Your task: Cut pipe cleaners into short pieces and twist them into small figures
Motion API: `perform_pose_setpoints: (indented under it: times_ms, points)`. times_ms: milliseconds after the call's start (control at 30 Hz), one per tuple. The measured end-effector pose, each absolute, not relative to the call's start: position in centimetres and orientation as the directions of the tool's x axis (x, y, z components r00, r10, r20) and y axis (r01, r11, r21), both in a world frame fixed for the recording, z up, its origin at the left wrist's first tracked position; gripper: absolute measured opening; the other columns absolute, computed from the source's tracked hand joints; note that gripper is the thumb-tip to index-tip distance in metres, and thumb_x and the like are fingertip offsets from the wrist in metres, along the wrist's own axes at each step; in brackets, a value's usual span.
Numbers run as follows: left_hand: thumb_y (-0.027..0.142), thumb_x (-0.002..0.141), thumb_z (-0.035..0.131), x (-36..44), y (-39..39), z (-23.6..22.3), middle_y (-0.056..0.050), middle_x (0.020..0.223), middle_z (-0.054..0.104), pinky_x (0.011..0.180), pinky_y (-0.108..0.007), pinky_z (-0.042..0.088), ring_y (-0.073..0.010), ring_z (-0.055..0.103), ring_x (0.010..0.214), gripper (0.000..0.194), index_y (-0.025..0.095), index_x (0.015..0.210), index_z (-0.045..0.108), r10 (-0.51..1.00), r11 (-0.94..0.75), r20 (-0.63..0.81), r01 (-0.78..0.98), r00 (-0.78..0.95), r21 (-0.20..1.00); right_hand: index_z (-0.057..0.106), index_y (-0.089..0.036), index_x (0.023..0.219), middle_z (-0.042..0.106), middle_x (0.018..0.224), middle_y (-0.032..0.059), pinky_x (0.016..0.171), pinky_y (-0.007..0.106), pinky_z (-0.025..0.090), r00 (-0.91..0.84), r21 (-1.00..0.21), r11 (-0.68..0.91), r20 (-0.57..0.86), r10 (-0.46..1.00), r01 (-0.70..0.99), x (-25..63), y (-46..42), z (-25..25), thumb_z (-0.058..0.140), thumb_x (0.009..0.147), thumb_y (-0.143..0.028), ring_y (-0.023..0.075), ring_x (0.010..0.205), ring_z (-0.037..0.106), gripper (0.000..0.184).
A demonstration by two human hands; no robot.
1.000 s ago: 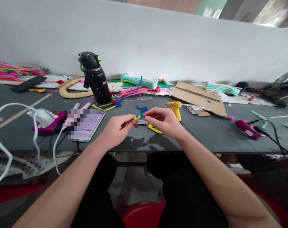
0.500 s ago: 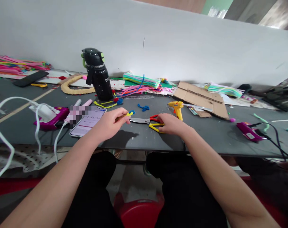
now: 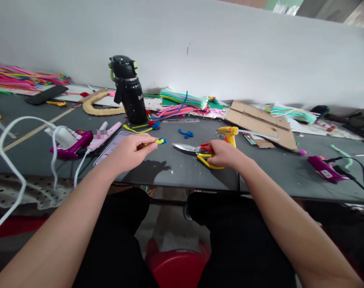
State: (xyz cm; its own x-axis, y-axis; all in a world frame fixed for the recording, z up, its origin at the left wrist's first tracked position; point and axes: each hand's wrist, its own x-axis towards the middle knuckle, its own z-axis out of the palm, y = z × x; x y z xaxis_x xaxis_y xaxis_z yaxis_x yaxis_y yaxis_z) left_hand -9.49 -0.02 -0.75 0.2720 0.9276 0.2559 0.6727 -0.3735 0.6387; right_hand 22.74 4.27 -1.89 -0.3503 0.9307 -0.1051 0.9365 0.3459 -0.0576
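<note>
My left hand (image 3: 134, 152) pinches a short twisted piece of yellow and blue pipe cleaner (image 3: 160, 141), its blue tip pointing right. Over the table's front part, my right hand (image 3: 225, 154) is wrapped around the red and yellow handles of a pair of scissors (image 3: 187, 149). The blades point left toward the pipe cleaner, with a gap between them and it. A small blue pipe cleaner bundle (image 3: 185, 133) lies just beyond the blades. Behind my left hand rests a yellow pipe cleaner piece (image 3: 138, 130) with a blue end.
A yellow glue gun (image 3: 230, 134) stands just beyond my right hand. A phone (image 3: 105, 154) lies partly under my left forearm, near a purple power strip (image 3: 70, 146) with white cables. A black bottle (image 3: 129, 92), pipe cleaner bundles (image 3: 184, 99) and cardboard (image 3: 259, 122) line the back.
The scissors have come away from the pipe cleaner; their blades look closed together now. My left hand has drawn left with the piece. The view has shifted slightly.
</note>
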Motion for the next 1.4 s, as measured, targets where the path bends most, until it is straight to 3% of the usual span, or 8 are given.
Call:
perform_pose_setpoints:
  times_ms: [200, 300, 433, 700, 1400]
  points:
    - [0.054, 0.090, 0.056, -10.4, -0.3, -0.6, -0.007, 0.092, 0.074, 0.078, -0.032, 0.049, -0.0240, 0.064, 0.088, 0.036, 0.022, 0.089, 0.073, 0.945, -0.327, 0.236, 0.663, 0.227, 0.674, 0.047, -0.021, 0.072, 0.051, 0.065, -0.0019, 0.054, 0.027, 0.031, -0.305, -0.473, 0.283, 0.032, 0.952, 0.834, 25.0, 3.5, -2.2, 0.069, 0.076, -0.052, 0.0126, 0.058, 0.043, 0.038]
    - [0.053, 0.089, 0.057, -10.7, -0.4, -0.7, -0.006, 0.089, 0.072, 0.074, -0.031, 0.049, -0.0227, 0.063, 0.084, 0.036, 0.021, 0.090, 0.073, 0.947, -0.319, 0.245, 0.686, 0.207, 0.654, 0.049, -0.021, 0.071, 0.044, 0.063, -0.0040, 0.053, 0.025, 0.029, -0.375, -0.564, 0.367, 0.108, 0.921, 0.740, 24.9, 2.8, -1.9, 0.070, 0.076, -0.050, 0.0110, 0.058, 0.037, 0.036]
    - [0.049, 0.090, 0.056, -11.0, -0.5, -0.9, -0.006, 0.086, 0.072, 0.073, -0.030, 0.047, -0.0217, 0.060, 0.082, 0.033, 0.020, 0.086, 0.072, 0.940, -0.336, 0.271, 0.715, 0.210, 0.613, 0.048, -0.020, 0.068, 0.041, 0.062, -0.0045, 0.055, 0.026, 0.029, -0.468, -0.515, 0.469, 0.141, 0.872, 0.718, 24.2, 1.9, -1.4, 0.069, 0.076, -0.043, 0.0112, 0.060, 0.034, 0.032]
    - [0.041, 0.091, 0.054, -11.1, -0.3, -1.1, -0.006, 0.086, 0.073, 0.078, -0.031, 0.047, -0.0217, 0.061, 0.083, 0.027, 0.021, 0.083, 0.071, 0.918, -0.395, 0.285, 0.722, 0.278, 0.569, 0.051, -0.020, 0.068, 0.047, 0.060, -0.0036, 0.056, 0.027, 0.028, -0.498, -0.418, 0.515, 0.159, 0.852, 0.748, 23.0, 1.4, -1.1, 0.068, 0.074, -0.038, 0.0114, 0.058, 0.036, 0.026]
    - [0.038, 0.095, 0.051, -10.7, -0.3, -1.4, -0.004, 0.086, 0.073, 0.079, -0.027, 0.046, -0.0181, 0.063, 0.082, 0.031, 0.018, 0.089, 0.075, 0.890, -0.454, 0.281, 0.751, 0.359, 0.480, 0.051, -0.020, 0.068, 0.050, 0.061, -0.0030, 0.057, 0.028, 0.025, -0.541, -0.426, 0.519, 0.078, 0.837, 0.741, 23.0, 1.7, -1.4, 0.065, 0.075, -0.037, 0.0112, 0.058, 0.038, 0.023]
